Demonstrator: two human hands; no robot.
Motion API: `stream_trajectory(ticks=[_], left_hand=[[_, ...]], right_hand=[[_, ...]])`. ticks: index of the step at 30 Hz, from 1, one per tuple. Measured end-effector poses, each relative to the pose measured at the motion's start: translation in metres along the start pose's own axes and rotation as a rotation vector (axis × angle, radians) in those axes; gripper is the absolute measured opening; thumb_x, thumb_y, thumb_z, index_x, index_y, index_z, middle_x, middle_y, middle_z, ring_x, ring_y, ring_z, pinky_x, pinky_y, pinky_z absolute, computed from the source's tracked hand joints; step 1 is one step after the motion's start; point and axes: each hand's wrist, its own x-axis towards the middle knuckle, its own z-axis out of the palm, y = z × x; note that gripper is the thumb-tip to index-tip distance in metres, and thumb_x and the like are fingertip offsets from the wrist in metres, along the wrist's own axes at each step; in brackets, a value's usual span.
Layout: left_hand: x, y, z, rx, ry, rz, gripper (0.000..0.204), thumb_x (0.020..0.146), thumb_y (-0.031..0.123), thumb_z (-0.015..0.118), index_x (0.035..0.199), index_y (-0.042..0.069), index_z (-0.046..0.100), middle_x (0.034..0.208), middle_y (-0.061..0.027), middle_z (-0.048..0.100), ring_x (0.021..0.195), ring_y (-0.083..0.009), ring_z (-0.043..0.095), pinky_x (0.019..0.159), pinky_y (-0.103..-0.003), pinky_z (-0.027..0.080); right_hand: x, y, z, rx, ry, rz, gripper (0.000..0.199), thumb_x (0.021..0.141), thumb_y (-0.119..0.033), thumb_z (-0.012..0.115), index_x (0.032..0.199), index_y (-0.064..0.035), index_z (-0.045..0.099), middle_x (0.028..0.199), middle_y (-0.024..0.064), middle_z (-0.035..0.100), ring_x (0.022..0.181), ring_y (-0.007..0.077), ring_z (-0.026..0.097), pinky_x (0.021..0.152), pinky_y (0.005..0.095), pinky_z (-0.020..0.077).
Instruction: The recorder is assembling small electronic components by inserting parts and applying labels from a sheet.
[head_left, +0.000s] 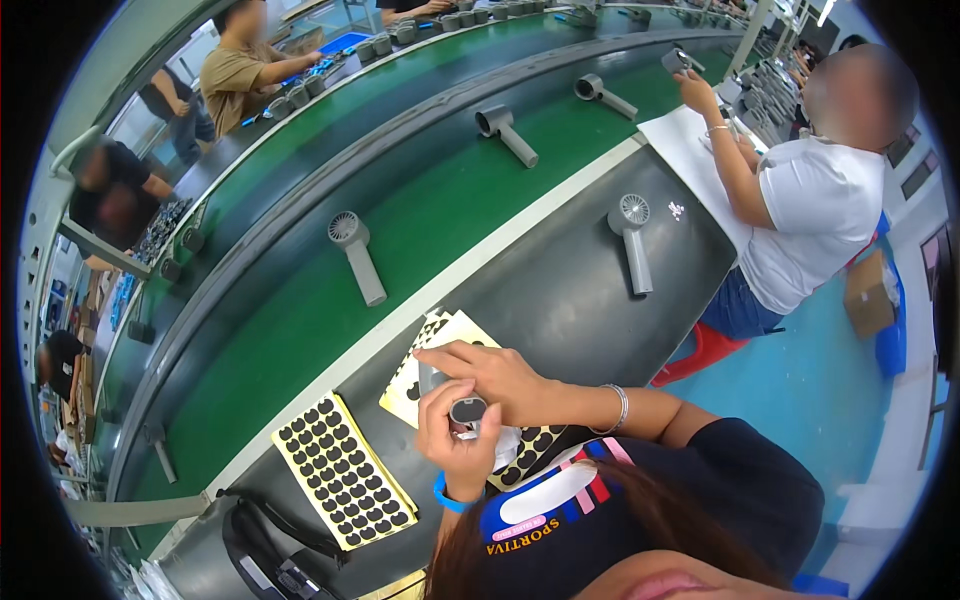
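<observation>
My left hand [458,448], with a blue band at the wrist, is wrapped round the handle of a grey handheld fan [467,410]. The handle's dark oval end points up toward me. My right hand [505,380], wearing a silver bracelet, lies across the fan's far part with fingers extended; its fingertips and most of the fan head are hidden. Beneath and beside both hands lie sheets of black round stickers [400,392] on yellowish backing. Another sticker sheet [343,470] lies to the left on the dark bench.
A finished-looking grey fan [632,245] lies on the bench [540,290] to the right. Several more fans, one nearby [357,258], lie on the green conveyor belt [290,345]. A black bag [262,550] sits at lower left. A co-worker in white [815,205] sits at right.
</observation>
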Motion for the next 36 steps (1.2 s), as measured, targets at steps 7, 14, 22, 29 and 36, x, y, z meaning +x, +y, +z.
stream_trajectory(ticks=[7,14,22,29,36], left_hand=[[-0.007,-0.021,-0.001,-0.172,0.152,0.02,0.019,0.077,0.01,0.065,0.09,-0.001,0.058,0.086,-0.0133,0.061,0.077,-0.0219,0.057,0.071,-0.031,0.045],[-0.013,-0.022,-0.002,-0.244,0.255,-0.045,0.023,0.079,0.018,0.061,0.085,-0.003,0.056,0.082,-0.0161,0.059,0.075,-0.023,0.056,0.071,-0.032,0.045],[-0.017,-0.033,0.003,-0.146,0.344,0.09,0.034,0.089,0.031,0.051,0.089,-0.003,0.057,0.082,-0.0162,0.06,0.075,-0.0244,0.057,0.069,-0.032,0.046],[-0.016,-0.023,-0.012,-0.089,0.282,0.035,0.029,0.086,0.017,0.049,0.087,-0.007,0.064,0.081,-0.0204,0.068,0.073,-0.0304,0.065,0.067,-0.036,0.051],[-0.012,-0.023,-0.017,-0.335,0.174,-0.074,0.06,0.1,0.037,0.023,0.1,-0.007,0.064,0.099,-0.0175,0.066,0.082,-0.0209,0.061,0.062,-0.027,0.044]], right_hand=[[0.006,0.005,0.01,-0.138,0.097,-0.124,0.075,0.066,-0.019,0.072,0.134,-0.0048,0.043,0.104,0.0124,0.055,0.09,0.0273,0.062,0.065,0.0349,0.0549],[0.01,-0.004,0.008,-0.158,0.032,-0.129,0.064,0.067,-0.014,0.071,0.127,-0.0036,0.05,0.107,0.0141,0.052,0.097,0.0257,0.059,0.06,0.0298,0.0556],[0.011,-0.006,0.006,-0.159,-0.013,-0.138,0.061,0.068,-0.012,0.07,0.126,-0.0051,0.051,0.11,0.0133,0.051,0.101,0.0245,0.059,0.061,0.029,0.0563],[0.011,-0.007,0.01,-0.157,-0.093,-0.111,0.06,0.066,-0.007,0.065,0.124,-0.0086,0.05,0.117,0.0116,0.05,0.097,0.0249,0.061,0.056,0.0309,0.0558],[0.02,-0.01,0.0,-0.075,-0.177,-0.017,0.06,0.065,-0.003,0.068,0.122,-0.0159,0.053,0.12,0.0052,0.055,0.094,0.0296,0.062,0.067,0.0372,0.0536]])
